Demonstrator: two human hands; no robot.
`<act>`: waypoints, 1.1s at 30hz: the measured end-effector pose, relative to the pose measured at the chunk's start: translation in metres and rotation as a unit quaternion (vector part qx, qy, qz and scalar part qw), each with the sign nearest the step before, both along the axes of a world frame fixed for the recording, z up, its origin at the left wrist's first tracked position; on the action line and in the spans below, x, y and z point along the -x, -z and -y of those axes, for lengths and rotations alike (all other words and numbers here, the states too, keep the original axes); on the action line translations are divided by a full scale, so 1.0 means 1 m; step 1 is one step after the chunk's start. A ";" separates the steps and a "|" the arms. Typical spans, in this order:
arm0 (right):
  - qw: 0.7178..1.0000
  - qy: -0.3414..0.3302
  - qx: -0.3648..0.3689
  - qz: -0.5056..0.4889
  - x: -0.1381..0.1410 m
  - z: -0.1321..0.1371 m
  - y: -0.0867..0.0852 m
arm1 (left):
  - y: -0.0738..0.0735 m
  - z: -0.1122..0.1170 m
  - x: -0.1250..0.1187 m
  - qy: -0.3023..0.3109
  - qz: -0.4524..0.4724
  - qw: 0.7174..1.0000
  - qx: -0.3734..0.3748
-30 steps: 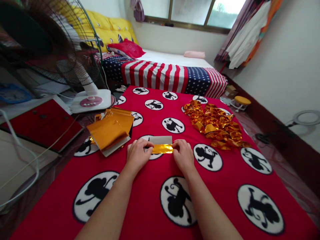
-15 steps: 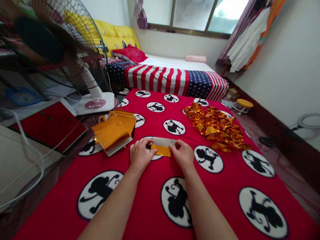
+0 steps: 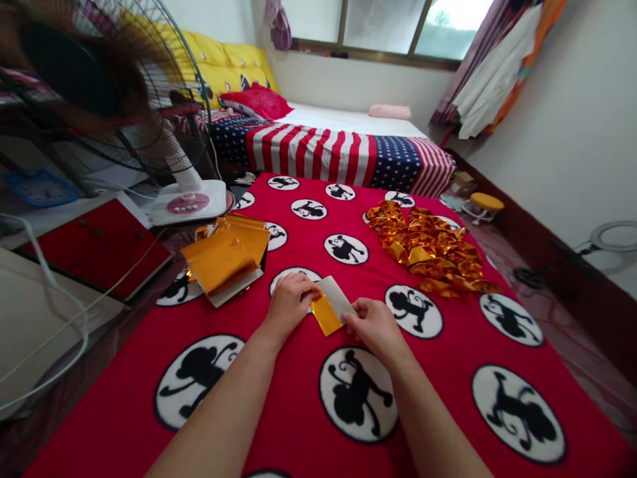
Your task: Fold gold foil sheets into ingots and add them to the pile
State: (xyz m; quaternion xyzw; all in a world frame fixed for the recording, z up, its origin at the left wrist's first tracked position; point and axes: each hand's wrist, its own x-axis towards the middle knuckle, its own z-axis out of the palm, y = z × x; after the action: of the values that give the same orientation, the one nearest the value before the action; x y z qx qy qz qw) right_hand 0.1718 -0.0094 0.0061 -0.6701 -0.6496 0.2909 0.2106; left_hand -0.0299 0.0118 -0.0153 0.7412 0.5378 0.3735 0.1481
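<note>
Between my hands, just above or on the red cloth, is a small piece of gold foil paper (image 3: 327, 316), partly folded, with its pale grey backing showing along the upper right. My left hand (image 3: 292, 299) is closed on its upper left edge, thumb and fingers pinched together. My right hand (image 3: 371, 323) pinches the right edge between thumb and fingers. A stack of gold foil sheets (image 3: 226, 255) lies to the left of my left hand. Folded, shiny gold foil pieces (image 3: 430, 249) are heaped to the right, beyond my right hand.
The red cloth (image 3: 279, 411) with monkey circles covers the surface before me. A standing fan (image 3: 189, 199) is at the left, near a red panel (image 3: 99, 245). Behind is a bed (image 3: 343, 126) with a flag-patterned cover. A yellow stool (image 3: 486, 201) stands by the right wall.
The foil paper has turned from lying level to a slant, its right side swung down toward me. My right hand has moved lower and slightly right; my left fingers have closed more tightly.
</note>
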 end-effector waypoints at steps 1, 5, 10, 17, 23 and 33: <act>1.000 0.006 -0.018 0.016 -0.001 0.000 -0.003 | 0.000 0.000 0.000 0.015 -0.002 1.000 0.004; 0.981 -0.028 -0.190 0.035 -0.006 0.003 -0.012 | 0.000 0.001 -0.001 0.040 -0.011 0.999 0.009; 0.948 -0.232 -0.214 -0.032 -0.008 0.009 -0.003 | -0.007 0.010 -0.002 0.051 -0.034 0.998 0.011; 0.948 -0.246 -0.154 -0.128 -0.016 0.009 0.007 | -0.026 0.038 0.005 0.120 -0.111 0.982 0.097; 0.950 -0.228 -0.155 -0.147 -0.015 0.010 0.008 | -0.020 0.053 -0.002 0.094 -0.116 0.986 0.072; 0.951 -0.189 -0.179 -0.165 -0.012 0.014 0.016 | -0.006 0.043 0.004 0.094 -0.093 0.988 -0.077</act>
State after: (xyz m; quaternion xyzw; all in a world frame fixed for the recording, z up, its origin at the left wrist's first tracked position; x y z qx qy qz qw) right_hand 0.1836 -0.0238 -0.0102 -0.4294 -0.7618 0.3108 0.3723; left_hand -0.0336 -0.0307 -0.0095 0.8291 0.4467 0.3279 0.0741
